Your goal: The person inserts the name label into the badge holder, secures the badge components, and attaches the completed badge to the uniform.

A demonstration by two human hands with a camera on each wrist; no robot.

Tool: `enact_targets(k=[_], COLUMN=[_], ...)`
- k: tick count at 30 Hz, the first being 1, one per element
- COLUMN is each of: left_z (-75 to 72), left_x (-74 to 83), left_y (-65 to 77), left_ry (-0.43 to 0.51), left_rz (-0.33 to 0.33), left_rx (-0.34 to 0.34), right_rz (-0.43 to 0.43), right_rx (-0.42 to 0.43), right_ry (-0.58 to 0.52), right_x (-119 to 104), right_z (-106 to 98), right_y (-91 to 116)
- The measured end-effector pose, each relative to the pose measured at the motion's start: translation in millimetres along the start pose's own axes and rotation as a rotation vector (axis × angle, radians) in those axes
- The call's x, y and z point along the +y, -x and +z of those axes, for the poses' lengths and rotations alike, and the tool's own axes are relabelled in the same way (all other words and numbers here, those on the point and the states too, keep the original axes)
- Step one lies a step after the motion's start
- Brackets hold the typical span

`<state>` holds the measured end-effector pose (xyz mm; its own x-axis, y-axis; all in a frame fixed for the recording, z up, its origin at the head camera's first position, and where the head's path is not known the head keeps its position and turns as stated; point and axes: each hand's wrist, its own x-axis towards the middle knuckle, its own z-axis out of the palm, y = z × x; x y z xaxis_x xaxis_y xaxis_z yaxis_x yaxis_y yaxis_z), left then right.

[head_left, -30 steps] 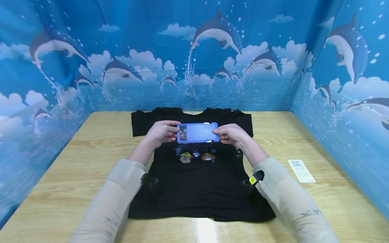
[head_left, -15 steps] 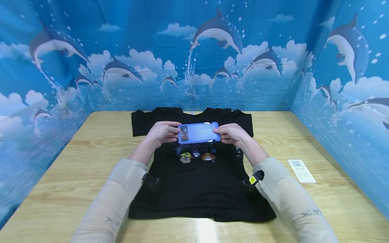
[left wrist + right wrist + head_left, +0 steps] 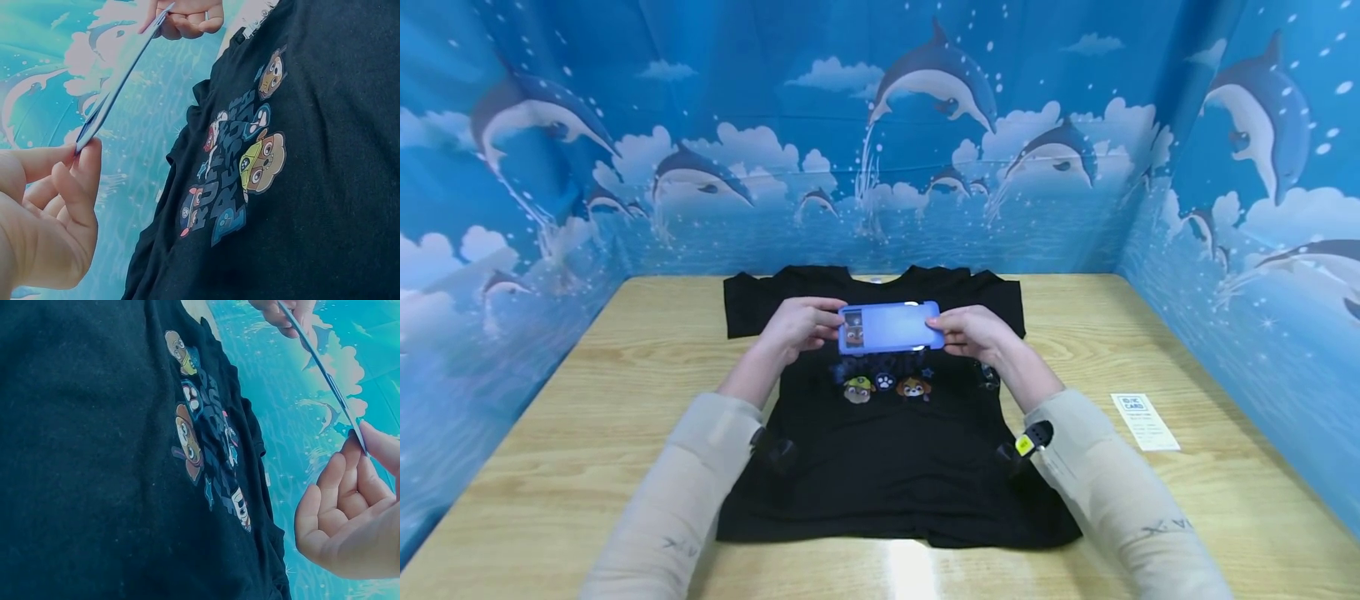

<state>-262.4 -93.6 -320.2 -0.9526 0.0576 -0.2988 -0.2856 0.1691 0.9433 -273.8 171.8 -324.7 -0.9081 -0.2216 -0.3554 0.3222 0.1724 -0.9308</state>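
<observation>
Facing dolphin curtains [image 3: 760, 83], left hand [image 3: 800, 328] and right hand [image 3: 977, 332] pinch a thin blue panel [image 3: 891, 326].

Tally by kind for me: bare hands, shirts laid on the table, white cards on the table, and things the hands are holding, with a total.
Bare hands: 2, left hand and right hand
Shirts: 1, black T-shirt
White cards: 1, printed card
Held things: 1, flat blue item, pinched by both hands
Total: 5
</observation>
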Motion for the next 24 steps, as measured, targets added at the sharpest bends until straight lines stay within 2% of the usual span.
enact_targets(k=[15,24], left_z=[-3.0,-4.9], left_x=[0.0,0.1], left_y=[2.1,3.0], left_ry=[-0.035,-0.044], left_rz=[-0.004,0.022], left_rx=[0.000,-0.008], right_rz=[-0.009,-0.028], right_rx=[-0.019,-0.028], right_ry=[-0.022,0.019], right_x=[1.0,3.1], right_z=[-4.4,-9.5], right_y=[4.9,2.4])
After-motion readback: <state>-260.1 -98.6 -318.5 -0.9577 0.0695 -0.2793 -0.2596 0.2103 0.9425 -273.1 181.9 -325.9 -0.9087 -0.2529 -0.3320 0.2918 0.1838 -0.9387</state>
